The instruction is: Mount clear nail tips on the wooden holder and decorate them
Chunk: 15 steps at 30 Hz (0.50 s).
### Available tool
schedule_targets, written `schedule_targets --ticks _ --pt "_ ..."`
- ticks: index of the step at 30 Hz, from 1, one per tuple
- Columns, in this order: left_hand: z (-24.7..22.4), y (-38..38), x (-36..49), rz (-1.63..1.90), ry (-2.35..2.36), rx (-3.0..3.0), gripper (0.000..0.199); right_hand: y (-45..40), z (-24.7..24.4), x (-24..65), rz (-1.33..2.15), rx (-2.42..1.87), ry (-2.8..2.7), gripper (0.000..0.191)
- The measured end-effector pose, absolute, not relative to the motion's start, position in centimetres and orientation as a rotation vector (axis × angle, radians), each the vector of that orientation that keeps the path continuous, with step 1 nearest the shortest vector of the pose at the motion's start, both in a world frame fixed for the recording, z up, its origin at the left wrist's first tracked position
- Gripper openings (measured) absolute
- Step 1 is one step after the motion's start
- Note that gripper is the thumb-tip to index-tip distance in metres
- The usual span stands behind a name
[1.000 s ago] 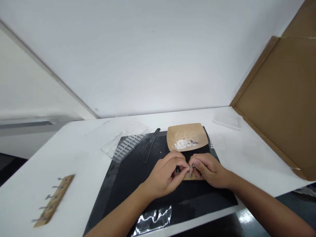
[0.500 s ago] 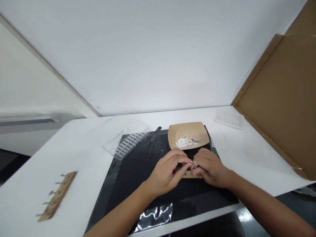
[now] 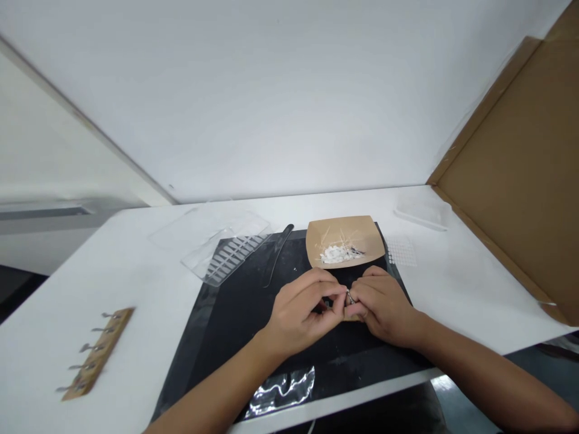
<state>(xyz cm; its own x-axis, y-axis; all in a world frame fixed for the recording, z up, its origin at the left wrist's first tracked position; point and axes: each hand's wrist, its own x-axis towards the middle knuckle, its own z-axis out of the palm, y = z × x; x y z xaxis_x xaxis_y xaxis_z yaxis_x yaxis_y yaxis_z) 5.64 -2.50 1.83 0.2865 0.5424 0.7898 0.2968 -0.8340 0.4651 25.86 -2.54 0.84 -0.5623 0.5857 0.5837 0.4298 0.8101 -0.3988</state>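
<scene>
Over the black mat [image 3: 244, 325] my left hand [image 3: 305, 310] and my right hand [image 3: 384, 304] meet fingertip to fingertip. A small metal clip [image 3: 350, 296] shows between them, with its near end at the pinched fingers of my left hand and its other side in the curled fingers of my right hand. Under the hands, a bit of a wooden strip [image 3: 353, 317] is visible, mostly covered. Just behind them a brown paper tray [image 3: 375, 232] holds white pieces [image 3: 337, 254] and thin sticks.
At the left lies a wooden strip [image 3: 102, 355] with several metal clips. A clear case of nail-shaped pieces [image 3: 233, 256] and a dark curved file [image 3: 278, 256] lie left of the tray. A dotted sheet [image 3: 402, 251], a clear box [image 3: 420, 218] and cardboard [image 3: 520, 169] are at the right.
The view has shifted slightly. Both hands stay together, and the left fingertips have closed in on the clip, covering more of the wooden strip beneath.
</scene>
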Motion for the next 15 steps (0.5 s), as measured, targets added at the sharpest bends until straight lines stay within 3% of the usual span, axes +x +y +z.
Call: schedule_targets --ticks 15 --pt "1.82 -2.46 5.15 1.479 0.755 2.404 0.024 -2.60 0.84 25.88 0.224 -0.709 -2.259 0.053"
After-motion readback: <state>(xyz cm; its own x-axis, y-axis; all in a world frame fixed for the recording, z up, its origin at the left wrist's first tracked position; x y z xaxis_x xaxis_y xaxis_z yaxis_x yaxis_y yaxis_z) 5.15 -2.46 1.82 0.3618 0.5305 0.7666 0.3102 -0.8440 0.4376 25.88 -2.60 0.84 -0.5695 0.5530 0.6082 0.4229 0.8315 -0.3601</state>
